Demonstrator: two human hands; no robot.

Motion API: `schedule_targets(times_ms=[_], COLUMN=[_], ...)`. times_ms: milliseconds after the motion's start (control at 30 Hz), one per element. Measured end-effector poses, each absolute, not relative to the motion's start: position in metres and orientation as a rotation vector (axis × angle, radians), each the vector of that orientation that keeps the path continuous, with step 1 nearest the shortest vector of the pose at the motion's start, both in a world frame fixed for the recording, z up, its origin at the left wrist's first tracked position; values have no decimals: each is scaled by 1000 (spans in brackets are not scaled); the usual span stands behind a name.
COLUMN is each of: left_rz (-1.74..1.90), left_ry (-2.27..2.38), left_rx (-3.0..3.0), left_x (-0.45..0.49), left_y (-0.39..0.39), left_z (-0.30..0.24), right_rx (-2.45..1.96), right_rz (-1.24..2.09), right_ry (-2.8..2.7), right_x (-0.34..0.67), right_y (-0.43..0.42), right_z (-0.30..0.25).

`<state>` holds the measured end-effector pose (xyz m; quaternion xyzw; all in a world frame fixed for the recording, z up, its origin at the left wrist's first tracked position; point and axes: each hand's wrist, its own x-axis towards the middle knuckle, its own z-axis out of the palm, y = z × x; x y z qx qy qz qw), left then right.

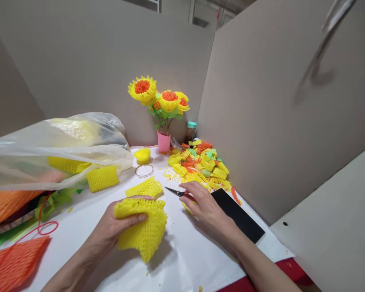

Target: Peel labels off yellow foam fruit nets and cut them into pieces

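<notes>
My left hand (118,223) pinches a yellow foam net sleeve (149,231) between thumb and fingers, above the white-covered table. The sleeve's lower edge hangs in a point. At the right, my right hand (205,205) has its fingers on the red handles of a pair of scissors (176,192), whose dark blades point left. Part of the handles is hidden under the fingers. Beneath this hand shows a bit of yellow foam (187,208). Another yellow net piece (144,187) lies flat just behind the held sleeve.
Foam flowers (169,97) stand in a pink vase (163,142) at the back. Coloured foam scraps (200,162) are heaped at the right, near a black flat panel (239,215). A clear plastic bag (79,138), orange netting (15,263) and red cord (47,224) occupy the left. A bangle-like ring (144,170) lies centrally.
</notes>
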<state>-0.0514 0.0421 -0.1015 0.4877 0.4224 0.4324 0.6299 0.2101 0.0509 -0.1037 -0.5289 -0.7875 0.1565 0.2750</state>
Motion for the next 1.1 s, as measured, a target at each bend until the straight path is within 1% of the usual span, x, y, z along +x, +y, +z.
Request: schedule_targets(times_ms=[200,367,533,733,900,1000,1100], left_rz=[949,979,1060,1175,1194,1205,1184], left_ry=[914,826,807,822,726,685,649], left_rx=[1101,1054,1057,1195,1327,1330,1315], left_x=[-44,-41,-43,-50,-53,-53,-53], left_y=[41,35,35,44,46,44,42], left_z=[-103,-105,-103,-109,-105,-101,-101], right_rx=[-1019,-989,-936,-881,-827,-804,-786], right_rz=[666,554,494,395,289,288,359], right_ry=[-2121,-1948,-1909,-1872,-1826,-1817,-1817], right_x=[182,164,164,164,165,165,163], right_y=[20,15,19,18,13,8,1], right_z=[-78,-90,-99,-97,-90,-85,-81])
